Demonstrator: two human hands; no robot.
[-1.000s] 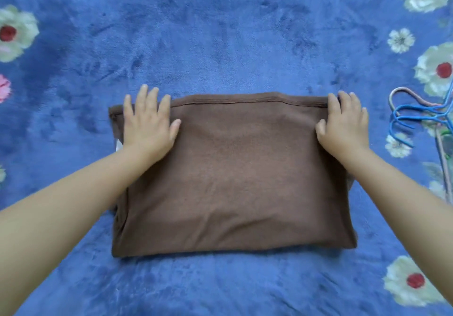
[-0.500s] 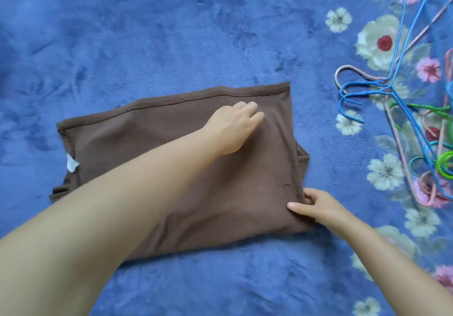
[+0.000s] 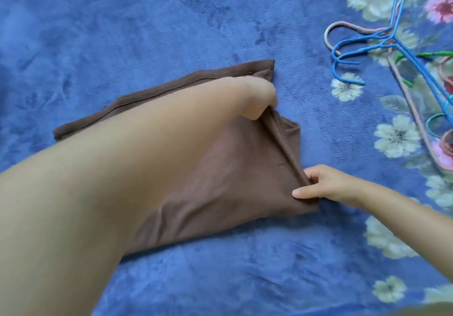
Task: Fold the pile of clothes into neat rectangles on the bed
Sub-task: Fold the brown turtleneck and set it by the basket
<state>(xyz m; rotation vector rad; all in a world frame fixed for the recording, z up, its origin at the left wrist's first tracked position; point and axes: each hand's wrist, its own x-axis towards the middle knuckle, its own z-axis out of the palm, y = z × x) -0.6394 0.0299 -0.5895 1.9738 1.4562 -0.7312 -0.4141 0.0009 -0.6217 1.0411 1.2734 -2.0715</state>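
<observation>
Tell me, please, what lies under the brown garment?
The brown garment lies directly on the blue floral blanket. The left hand and right hand grip its right edge; anything beneath the cloth is covered.

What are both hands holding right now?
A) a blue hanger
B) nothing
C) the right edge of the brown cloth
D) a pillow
C: the left hand and right hand both grip the right edge of the folded brown garment; the hangers lie untouched on the blanket.
</observation>
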